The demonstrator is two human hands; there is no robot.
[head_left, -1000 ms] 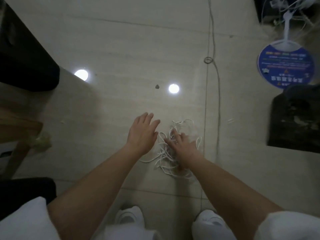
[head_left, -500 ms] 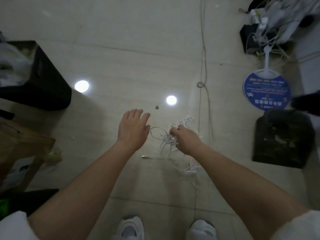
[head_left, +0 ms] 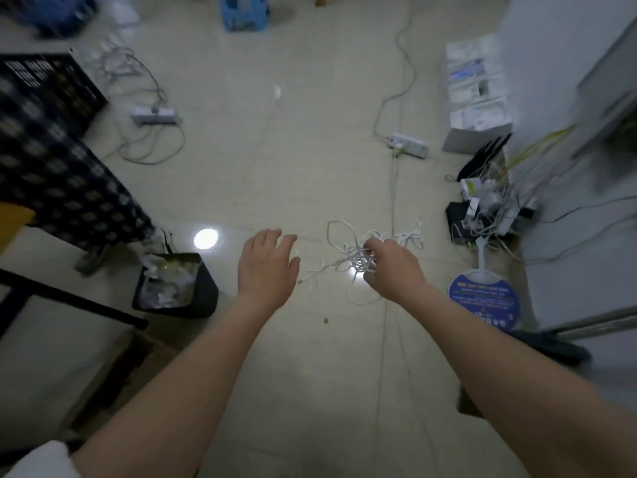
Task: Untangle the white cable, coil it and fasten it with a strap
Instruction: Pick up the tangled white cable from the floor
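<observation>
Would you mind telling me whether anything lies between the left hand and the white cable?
Nothing visible does. The left hand is open beside the cable, which the right hand grips as a tangle; only loose strands and bare floor fill the gap.

Bare forearms, white sleeve (head_left: 38, 460) (lower left corner only)

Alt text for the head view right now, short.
The right hand grips a tangled white cable lifted above a tiled floor; the left hand hovers open beside it. A black waste bin stands at left.
</observation>
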